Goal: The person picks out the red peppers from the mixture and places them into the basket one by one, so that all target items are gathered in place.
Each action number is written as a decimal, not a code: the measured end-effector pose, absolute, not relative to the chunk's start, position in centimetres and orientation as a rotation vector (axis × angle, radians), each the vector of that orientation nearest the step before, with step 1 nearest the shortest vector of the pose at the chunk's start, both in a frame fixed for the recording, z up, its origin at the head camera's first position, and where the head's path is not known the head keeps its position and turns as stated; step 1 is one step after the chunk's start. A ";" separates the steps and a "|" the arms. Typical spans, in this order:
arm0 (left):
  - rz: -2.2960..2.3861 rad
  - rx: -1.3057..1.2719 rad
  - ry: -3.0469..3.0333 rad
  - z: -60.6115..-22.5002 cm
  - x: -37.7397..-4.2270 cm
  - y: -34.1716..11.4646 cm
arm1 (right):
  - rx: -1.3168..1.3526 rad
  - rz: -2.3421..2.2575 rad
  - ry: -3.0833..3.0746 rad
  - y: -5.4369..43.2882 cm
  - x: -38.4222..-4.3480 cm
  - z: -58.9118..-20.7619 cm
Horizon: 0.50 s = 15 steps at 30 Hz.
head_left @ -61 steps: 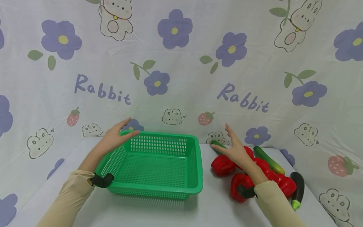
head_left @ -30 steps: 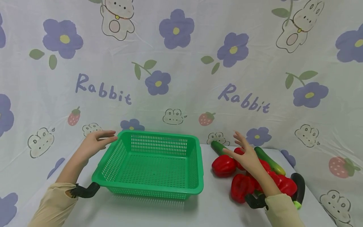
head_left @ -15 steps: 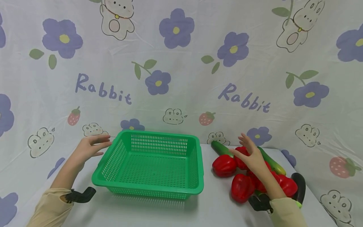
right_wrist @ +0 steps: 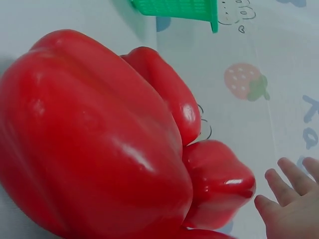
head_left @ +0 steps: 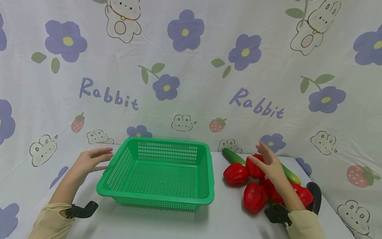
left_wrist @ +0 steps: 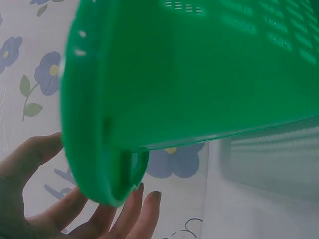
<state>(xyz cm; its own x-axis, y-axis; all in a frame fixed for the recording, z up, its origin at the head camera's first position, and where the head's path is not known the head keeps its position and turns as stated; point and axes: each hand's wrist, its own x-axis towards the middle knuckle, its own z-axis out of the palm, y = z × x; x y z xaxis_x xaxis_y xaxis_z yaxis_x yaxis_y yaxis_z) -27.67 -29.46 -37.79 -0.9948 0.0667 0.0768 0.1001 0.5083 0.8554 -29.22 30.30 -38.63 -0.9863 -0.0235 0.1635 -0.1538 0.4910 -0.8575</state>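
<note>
My left hand [head_left: 86,163] hovers by the left rim of a green plastic basket [head_left: 155,200], its fingers loose and holding nothing. In the left wrist view, the fingers of that hand [left_wrist: 75,216] appear past the basket's rim [left_wrist: 82,114]; whether they touch it I cannot tell. Over a group of red bell peppers [head_left: 255,198] on the right is my right hand [head_left: 273,167], fingers spread and thumb apart, holding nothing. The right wrist view has a large bell pepper [right_wrist: 94,139] up close, with the right hand [right_wrist: 294,211] at the lower right corner.
A cucumber [head_left: 232,156] lies behind the peppers, and another long green vegetable [head_left: 290,175] lies to their right. At the far right is a dark eggplant [head_left: 314,196], partly hidden by the arm. A patterned cloth [head_left: 191,83] hangs behind the white table [head_left: 167,225].
My left hand has drawn back leftward and down from above the basket's left side. My right hand has shifted right and slightly down over the peppers. Basket and vegetables stay where they were.
</note>
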 end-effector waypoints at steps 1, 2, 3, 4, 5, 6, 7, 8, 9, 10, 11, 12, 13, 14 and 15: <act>-1.540 -0.148 -2.702 -37.9 -27.7 -29.5 | 0.148 1.526 -2.597 30.4 -29.2 -38.7; -1.548 -0.143 -2.705 -38.0 -27.7 -29.6 | 0.141 1.535 -2.595 30.5 -29.2 -38.7; -1.558 -0.138 -2.709 -38.2 -27.7 -29.7 | 0.133 1.544 -2.592 30.6 -29.2 -38.8; -1.568 -0.137 -2.713 -38.3 -27.7 -29.7 | 0.124 1.552 -2.589 30.7 -29.3 -38.9; -1.578 -0.128 -2.716 -38.4 -27.7 -29.8 | 0.122 1.565 -2.581 30.7 -29.2 -38.9; -1.586 -0.117 -2.719 -38.6 -27.7 -29.8 | 0.120 1.582 -2.572 30.8 -29.2 -39.0; -1.600 -0.105 -2.720 -38.7 -27.7 -29.9 | 0.117 1.602 -2.562 30.9 -29.2 -39.0; -1.612 -0.093 -2.720 -38.9 -27.8 -29.9 | 0.115 1.620 -2.552 31.0 -29.3 -39.1; -1.624 -0.084 -2.721 -39.1 -27.8 -30.0 | 0.111 1.637 -2.544 31.1 -29.3 -39.1; -1.638 -0.076 -2.720 -39.2 -27.8 -30.1 | 0.107 1.655 -2.537 31.1 -29.3 -39.1; -1.650 -0.063 -2.720 -39.4 -27.8 -30.2 | 0.102 1.673 -2.532 31.2 -29.3 -39.1; -1.660 -0.056 -2.720 -39.5 -27.8 -30.3 | 0.095 1.683 -2.530 31.2 -29.3 -39.1; -1.676 -0.052 -2.719 -39.7 -27.8 -30.4 | 0.090 1.689 -2.530 31.2 -29.4 -39.1; -1.689 -0.049 -2.722 -39.9 -27.8 -30.5 | 0.083 1.692 -2.531 31.2 -29.4 -39.1; -1.703 -0.047 -2.722 -40.1 -27.8 -30.6 | 0.078 1.702 -2.530 31.2 -29.5 -39.0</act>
<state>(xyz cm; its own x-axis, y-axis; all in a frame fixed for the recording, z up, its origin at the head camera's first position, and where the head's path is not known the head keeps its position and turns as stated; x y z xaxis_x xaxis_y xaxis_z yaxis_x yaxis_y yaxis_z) -27.85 -30.59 -40.08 -0.9972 0.0616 -0.0435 -0.0122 0.4377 0.8990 -29.45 31.17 -39.00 -0.9945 0.0083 0.1043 -0.0935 0.3774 -0.9213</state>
